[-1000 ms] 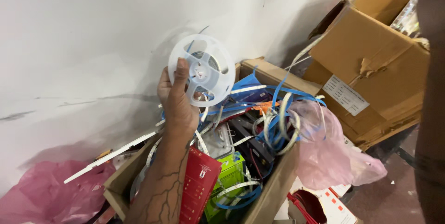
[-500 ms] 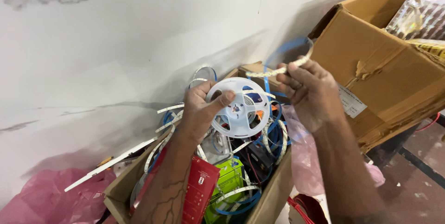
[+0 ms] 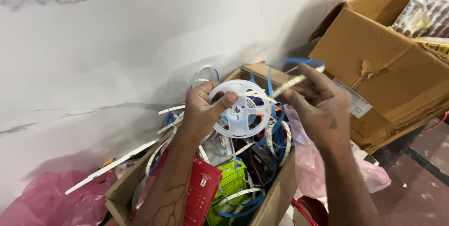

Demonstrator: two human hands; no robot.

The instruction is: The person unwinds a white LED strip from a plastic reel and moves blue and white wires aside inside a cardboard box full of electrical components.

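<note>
We are gripping light, rigid white reel [image 3: 239,110] rim with left hand [image 3: 202,116] | right hand [image 3: 317,105] pinching floppy strip [image 3: 293,80] beside it.

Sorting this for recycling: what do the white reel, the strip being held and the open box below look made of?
Reel: moulded plastic, likely, with a smooth translucent white sheen and cut-out spokes. Strip: thin flexible tape, probably plastic-backed; it bends freely. Open box: brown corrugated cardboard, matte, with creased flaps.

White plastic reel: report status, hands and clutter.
Left hand grips white plastic reel. Right hand pinches white strip. Tangled strips fill open cardboard box below.
</note>
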